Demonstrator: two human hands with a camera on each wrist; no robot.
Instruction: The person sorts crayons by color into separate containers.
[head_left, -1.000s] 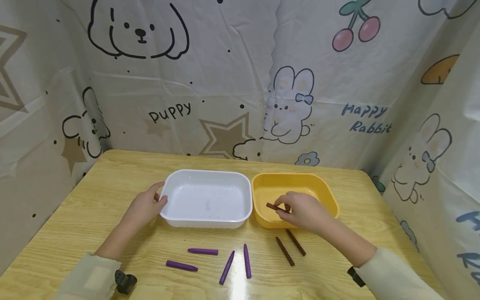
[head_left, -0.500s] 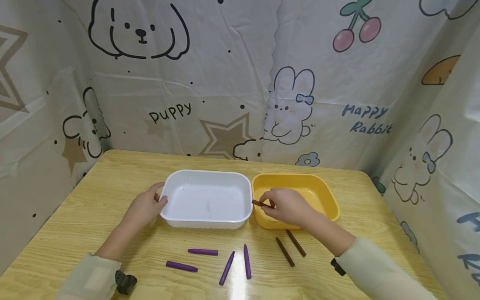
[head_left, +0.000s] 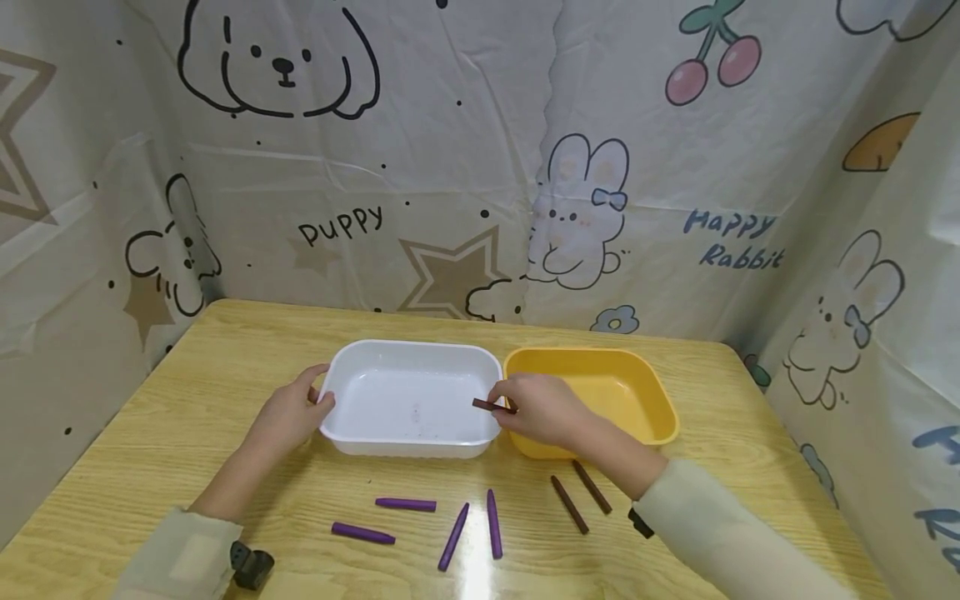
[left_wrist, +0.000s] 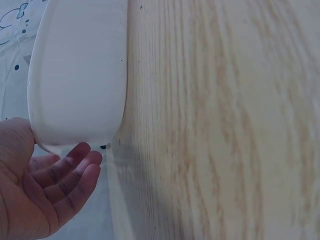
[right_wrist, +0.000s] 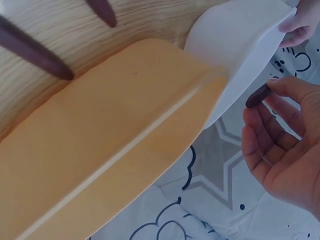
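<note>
A cartoon-print cloth point(head_left: 427, 150) hangs at the far side, behind your table point(head_left: 255, 350), which carries a white tray point(head_left: 405, 448), L of a yellow tray point(head_left: 618, 400) just beside it. Your left hand point(head_left: 295, 410) is at the white tray's L end, fingers and thumb gripping the rim. Your right hand point(head_left: 543, 408) is over the yellow tray's L side, fingers and thumb pinching a brown crayon point(head_left: 486, 405) above the white tray's R end. Four purple crayons point(head_left: 406, 504) lie apart on the table's near side, mostly below the white tray; two loose brown crayons point(head_left: 570, 504) lie nr the yellow tray, about parallel, also on the near side.
</note>
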